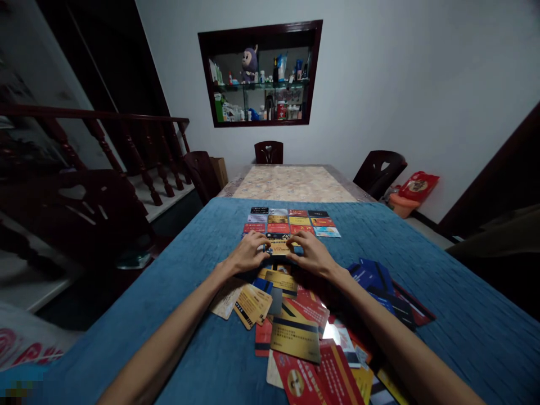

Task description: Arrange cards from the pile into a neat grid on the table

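Both hands meet over a gold card (279, 247) on the blue-covered table (442, 315): the left hand (248, 253) pinches its left edge, the right hand (311, 253) its right edge. The card lies just below neat rows of cards (291, 221). A loose heap of cards (304, 332) sprawls between the forearms, nearer the person.

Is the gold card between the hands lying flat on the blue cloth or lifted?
Cannot tell for sure. The gold card sits level below the card rows, pinched by left hand and right hand; its underside is hidden.
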`<state>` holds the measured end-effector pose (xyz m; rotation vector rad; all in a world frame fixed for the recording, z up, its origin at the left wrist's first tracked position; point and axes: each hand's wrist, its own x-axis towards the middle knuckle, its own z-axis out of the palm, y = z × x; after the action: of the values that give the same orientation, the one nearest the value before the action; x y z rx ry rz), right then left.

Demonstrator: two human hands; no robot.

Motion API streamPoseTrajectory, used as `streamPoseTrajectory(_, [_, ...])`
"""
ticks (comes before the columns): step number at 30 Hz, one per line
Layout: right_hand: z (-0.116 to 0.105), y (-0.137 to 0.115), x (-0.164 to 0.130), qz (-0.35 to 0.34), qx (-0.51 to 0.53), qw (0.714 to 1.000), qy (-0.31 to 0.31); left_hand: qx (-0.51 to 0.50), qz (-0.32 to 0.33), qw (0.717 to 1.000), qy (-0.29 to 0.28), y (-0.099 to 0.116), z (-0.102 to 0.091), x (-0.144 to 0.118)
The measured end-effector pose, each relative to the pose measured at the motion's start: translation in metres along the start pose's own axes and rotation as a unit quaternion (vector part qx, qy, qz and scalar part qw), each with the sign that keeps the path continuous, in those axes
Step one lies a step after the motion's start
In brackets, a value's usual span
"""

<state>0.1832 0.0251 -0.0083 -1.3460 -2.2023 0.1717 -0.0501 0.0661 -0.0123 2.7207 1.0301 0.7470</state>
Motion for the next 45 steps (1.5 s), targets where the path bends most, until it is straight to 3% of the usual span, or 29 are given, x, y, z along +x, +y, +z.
streamPoseTrajectory(7, [0.013,0.005,-0.003,0.022,-0.018,0.999,-0.031,0.025,-0.007,0.999,-0.047,0.0,0.008,-0.004])
streamPoseTrajectory(15, [0.023,0.009,-0.003,0.036,-0.031,0.998,-0.037,0.046,-0.011,0.997,-0.063,0.0,0.01,-0.004])
streamPoseTrajectory(27, [0.027,0.006,-0.004,0.056,-0.04,0.997,-0.023,0.078,-0.018,0.994,-0.068,0.0,0.013,-0.005])
streamPoseTrajectory(45, [0.018,0.001,-0.002,0.091,-0.055,0.992,-0.066,0.123,0.002,0.99,-0.071,0.013,0.008,-0.002])
